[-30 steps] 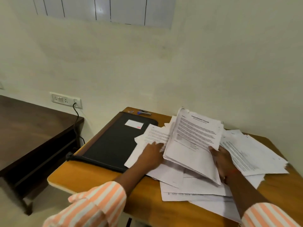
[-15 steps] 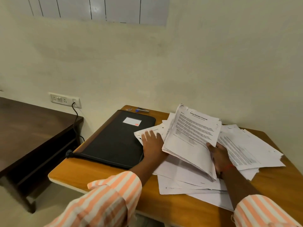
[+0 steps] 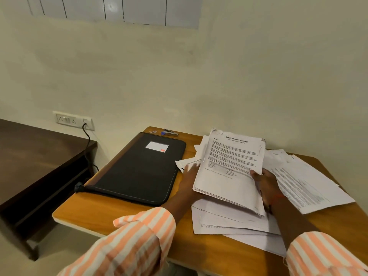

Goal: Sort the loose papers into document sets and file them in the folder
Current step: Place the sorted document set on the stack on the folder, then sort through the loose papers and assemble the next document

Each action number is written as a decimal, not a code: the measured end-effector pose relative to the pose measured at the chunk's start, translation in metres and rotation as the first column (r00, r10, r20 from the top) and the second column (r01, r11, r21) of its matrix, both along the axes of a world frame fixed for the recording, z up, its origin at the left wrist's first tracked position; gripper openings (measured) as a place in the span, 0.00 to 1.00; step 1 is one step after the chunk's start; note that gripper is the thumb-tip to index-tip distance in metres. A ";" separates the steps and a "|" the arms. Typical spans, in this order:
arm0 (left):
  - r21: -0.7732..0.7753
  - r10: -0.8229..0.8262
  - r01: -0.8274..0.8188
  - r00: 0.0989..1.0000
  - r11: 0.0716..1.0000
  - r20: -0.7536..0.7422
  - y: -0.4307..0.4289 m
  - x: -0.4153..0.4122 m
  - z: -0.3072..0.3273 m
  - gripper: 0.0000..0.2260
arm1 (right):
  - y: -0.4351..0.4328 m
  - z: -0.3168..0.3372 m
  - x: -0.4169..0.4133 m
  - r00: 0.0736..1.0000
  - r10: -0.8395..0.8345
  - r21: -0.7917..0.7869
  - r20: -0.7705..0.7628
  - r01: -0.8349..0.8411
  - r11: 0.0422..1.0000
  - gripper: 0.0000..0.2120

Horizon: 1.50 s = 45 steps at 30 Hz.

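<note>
In the head view, the left hand (image 3: 188,176) is reaching further forward than before, pressing flat on a loose white sheet (image 3: 186,163) beside the closed black zipped folder (image 3: 137,168). The right hand (image 3: 266,186) is gripping the raised stack of white printed papers (image 3: 229,172) over the wooden counter (image 3: 119,214). I think the sorting is only starting.

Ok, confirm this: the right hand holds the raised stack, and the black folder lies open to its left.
Wrong on one point: the head view shows the folder closed, not open. The right hand does hold the raised stack, with the folder to its left.
</note>
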<state>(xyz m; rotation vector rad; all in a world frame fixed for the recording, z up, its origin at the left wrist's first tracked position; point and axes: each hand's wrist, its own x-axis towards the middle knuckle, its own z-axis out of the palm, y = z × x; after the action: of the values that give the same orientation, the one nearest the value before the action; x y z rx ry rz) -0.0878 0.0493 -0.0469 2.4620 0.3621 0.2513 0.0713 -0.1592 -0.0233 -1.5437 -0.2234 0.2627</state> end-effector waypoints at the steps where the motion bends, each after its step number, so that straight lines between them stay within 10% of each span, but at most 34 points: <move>1: 0.227 0.059 -0.041 0.996 0.973 -0.073 0.002 0.001 0.000 0.34 | -0.001 0.002 0.001 1.000 0.003 -0.013 0.007 -0.003 1.000 0.15; 3: 0.279 0.084 -0.051 0.991 0.959 -0.107 0.002 -0.001 0.000 0.36 | 0.000 0.005 0.004 1.000 0.005 -0.039 0.020 -0.004 0.999 0.15; 6: -0.456 0.014 0.040 0.993 0.889 0.116 0.005 -0.008 -0.001 0.14 | 0.006 0.008 0.004 0.999 0.006 -0.082 0.038 -0.003 0.997 0.15; 9: -0.743 0.211 -0.114 0.977 0.660 0.037 0.011 -0.005 0.009 0.04 | 0.013 0.011 -0.001 0.999 0.016 -0.103 0.050 -0.010 0.995 0.14; 14: -0.465 0.305 -0.251 0.951 0.849 0.043 0.051 0.002 0.038 0.05 | 0.025 0.016 -0.007 0.997 0.025 -0.136 0.070 -0.015 0.991 0.13; 19: -0.821 0.271 -0.214 0.960 0.529 -0.076 0.090 -0.021 0.051 0.20 | 0.061 0.012 -0.023 0.997 0.072 -0.130 0.031 -0.067 0.989 0.12; 27: -0.327 0.428 -0.413 0.903 0.850 -0.027 0.149 -0.042 0.053 0.13 | 0.166 0.006 -0.066 0.995 0.103 -0.288 -0.001 -0.098 0.952 0.14; 45: 0.342 0.534 -0.501 0.846 0.795 -0.002 0.224 -0.093 0.018 0.14 | 0.222 -0.005 -0.152 0.963 0.119 -0.435 0.240 -0.002 0.900 0.05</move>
<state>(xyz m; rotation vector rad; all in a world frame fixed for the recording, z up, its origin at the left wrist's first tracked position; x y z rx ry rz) -0.1810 0.2735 -0.0294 2.6568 1.1321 0.4501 -0.0803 0.0626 -0.0286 -2.0187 -0.4459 0.1615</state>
